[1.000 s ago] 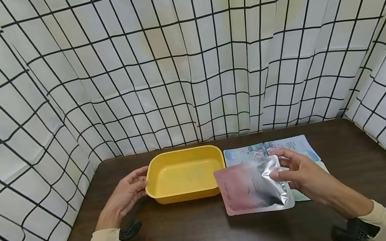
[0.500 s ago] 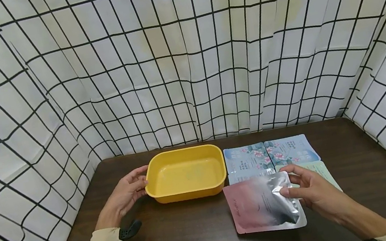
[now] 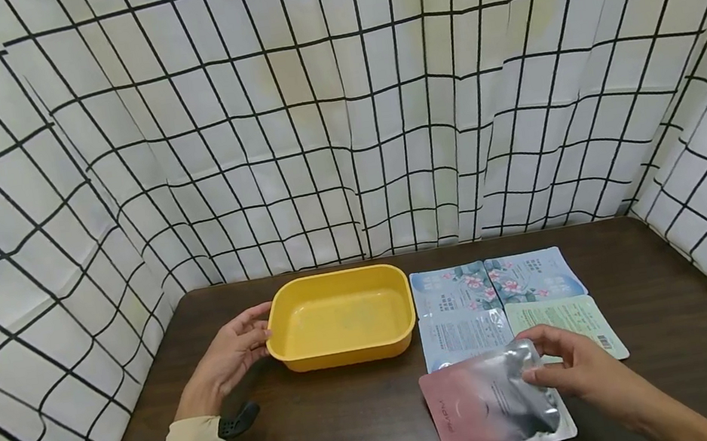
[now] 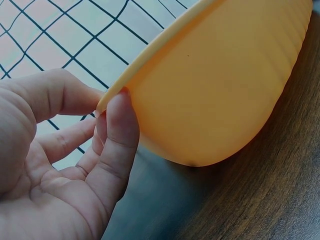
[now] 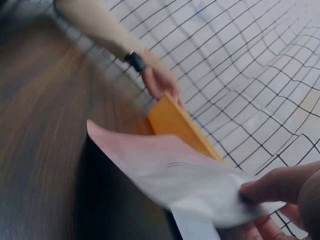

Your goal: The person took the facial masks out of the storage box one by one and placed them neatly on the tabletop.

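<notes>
My left hand (image 3: 236, 351) pinches the left rim of a yellow plastic basin (image 3: 341, 318); in the left wrist view thumb and fingers (image 4: 122, 120) close on its edge. My right hand (image 3: 569, 360) grips the right side of a pink and silver sachet (image 3: 490, 402), thumb on top, the other fingers partly hidden beneath it. The sachet is held low at the table's front, close to the flat packets. In the right wrist view the sachet (image 5: 170, 170) slants above the dark tabletop, with a shadow under it.
Flat packets lie right of the basin: two blue floral ones (image 3: 453, 289) at the back, a pale blue one (image 3: 463, 334) and a green one (image 3: 570, 318) in front. A grid-patterned white curtain (image 3: 341, 138) surrounds the dark wooden table (image 3: 331, 437).
My right hand has carried the sachet toward the table's front and slightly right, uncovering the packets behind. The left hand and basin stay in place.
</notes>
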Available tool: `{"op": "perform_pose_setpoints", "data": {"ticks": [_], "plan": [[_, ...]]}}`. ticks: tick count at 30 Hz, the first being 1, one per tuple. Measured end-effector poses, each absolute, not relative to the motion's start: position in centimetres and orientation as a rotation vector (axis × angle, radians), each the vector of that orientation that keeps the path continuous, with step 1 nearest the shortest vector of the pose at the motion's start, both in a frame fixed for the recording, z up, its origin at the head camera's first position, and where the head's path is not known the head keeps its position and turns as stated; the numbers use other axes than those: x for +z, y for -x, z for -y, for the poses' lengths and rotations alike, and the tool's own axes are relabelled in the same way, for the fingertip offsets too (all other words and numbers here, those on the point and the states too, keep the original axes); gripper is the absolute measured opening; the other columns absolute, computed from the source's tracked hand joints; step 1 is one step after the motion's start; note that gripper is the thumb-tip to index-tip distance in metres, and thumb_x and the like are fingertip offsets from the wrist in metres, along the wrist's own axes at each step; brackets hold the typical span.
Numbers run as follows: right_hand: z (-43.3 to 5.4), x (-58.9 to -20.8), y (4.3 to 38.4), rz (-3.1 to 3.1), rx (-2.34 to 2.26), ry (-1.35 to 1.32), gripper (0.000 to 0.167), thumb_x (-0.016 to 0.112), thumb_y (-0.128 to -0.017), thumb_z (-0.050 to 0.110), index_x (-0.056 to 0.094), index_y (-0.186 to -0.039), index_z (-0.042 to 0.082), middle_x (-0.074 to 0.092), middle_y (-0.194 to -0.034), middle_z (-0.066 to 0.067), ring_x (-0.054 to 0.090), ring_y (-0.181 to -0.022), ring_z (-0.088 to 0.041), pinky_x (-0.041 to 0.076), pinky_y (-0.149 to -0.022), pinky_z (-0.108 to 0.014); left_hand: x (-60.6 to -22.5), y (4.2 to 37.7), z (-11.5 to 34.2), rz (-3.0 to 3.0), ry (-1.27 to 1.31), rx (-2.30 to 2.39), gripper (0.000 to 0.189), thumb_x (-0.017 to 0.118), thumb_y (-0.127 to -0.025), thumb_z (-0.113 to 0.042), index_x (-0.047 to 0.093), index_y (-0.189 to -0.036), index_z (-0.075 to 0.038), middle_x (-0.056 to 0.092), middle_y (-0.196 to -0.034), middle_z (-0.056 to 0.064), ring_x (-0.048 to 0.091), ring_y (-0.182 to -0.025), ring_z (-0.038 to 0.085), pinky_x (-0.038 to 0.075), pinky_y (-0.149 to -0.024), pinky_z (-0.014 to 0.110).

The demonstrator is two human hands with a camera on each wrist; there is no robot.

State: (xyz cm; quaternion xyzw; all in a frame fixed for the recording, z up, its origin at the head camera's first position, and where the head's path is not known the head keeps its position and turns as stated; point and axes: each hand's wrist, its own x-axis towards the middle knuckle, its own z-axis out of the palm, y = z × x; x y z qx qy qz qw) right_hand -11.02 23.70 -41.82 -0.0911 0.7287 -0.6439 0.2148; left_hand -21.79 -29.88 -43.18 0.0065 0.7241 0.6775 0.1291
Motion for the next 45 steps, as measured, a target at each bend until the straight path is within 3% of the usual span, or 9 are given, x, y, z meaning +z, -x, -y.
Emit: {"op": "perform_pose_setpoints", "data": {"ticks": [8, 13, 25, 31, 39, 45], "plan": [[-24.0, -42.4, 11.1, -2.246, -1.640, 0.365, 0.039, 0.071, -0.094, 0.013, 0.057, -0.126, -0.004, 0.057, -0.095, -0.012, 0.069, -0.077, -0.015, 0.058, -0.064, -0.031, -43.0, 21.8, 29.8, -2.112, -0.002, 1.962, 0.063, 0.060, -0.100, -0.006, 0.033, -0.157, -0.007, 0.064, -0.114, 0.007, 0.068, -0.092, 0.018, 0.059, -0.085, 0.029], [-24.1, -42.7, 11.4, -2.228, -1.595, 0.345, 0.039, 0.071, -0.094, 0.011, 0.058, -0.127, -0.004, 0.059, -0.091, -0.010, 0.067, -0.078, -0.015, 0.057, -0.063, -0.031, -43.0, 21.8, 29.8, -2.109, 0.006, 1.963, 0.063, 0.060, -0.099, -0.006, 0.033, -0.157, -0.007, 0.064, -0.113, 0.008, 0.068, -0.092, 0.019, 0.059, -0.085, 0.029], [-24.7, -43.2, 11.6, -2.171, -1.539, 0.326, 0.043, 0.069, -0.094, 0.008, 0.057, -0.131, -0.010, 0.058, -0.088, -0.008, 0.066, -0.079, -0.017, 0.060, -0.066, -0.035, -42.9, 21.8, 29.8, -2.110, 0.002, 1.961, 0.063, 0.059, -0.100, -0.005, 0.033, -0.157, -0.007, 0.063, -0.114, 0.008, 0.068, -0.092, 0.018, 0.059, -0.084, 0.029], [-24.6, -43.4, 11.7, -2.340, -1.414, 0.381, 0.039, 0.072, -0.092, 0.013, 0.065, -0.127, -0.002, 0.057, -0.088, -0.007, 0.065, -0.072, -0.013, 0.059, -0.061, -0.032, -43.1, 21.7, 29.9, -2.097, -0.053, 1.971, 0.064, 0.059, -0.100, -0.005, 0.031, -0.157, -0.005, 0.061, -0.115, 0.013, 0.068, -0.092, 0.017, 0.059, -0.083, 0.029], [-24.4, -43.3, 12.0, -2.426, -1.327, 0.398, 0.032, 0.073, -0.091, 0.011, 0.069, -0.120, -0.001, 0.066, -0.092, -0.008, 0.067, -0.077, -0.017, 0.060, -0.061, -0.030, -43.3, 21.8, 29.9, -2.095, -0.029, 1.976, 0.063, 0.059, -0.100, -0.005, 0.033, -0.157, -0.007, 0.060, -0.118, 0.016, 0.069, -0.091, 0.017, 0.059, -0.084, 0.030], [-24.2, -43.3, 12.2, -2.421, -1.282, 0.489, 0.028, 0.071, -0.092, 0.010, 0.070, -0.119, 0.001, 0.067, -0.097, -0.008, 0.066, -0.078, -0.012, 0.059, -0.062, -0.029, -43.4, 21.9, 29.9, -2.107, -0.034, 1.968, 0.063, 0.059, -0.100, -0.005, 0.032, -0.157, -0.006, 0.061, -0.118, 0.014, 0.069, -0.092, 0.018, 0.059, -0.084, 0.030]]}}
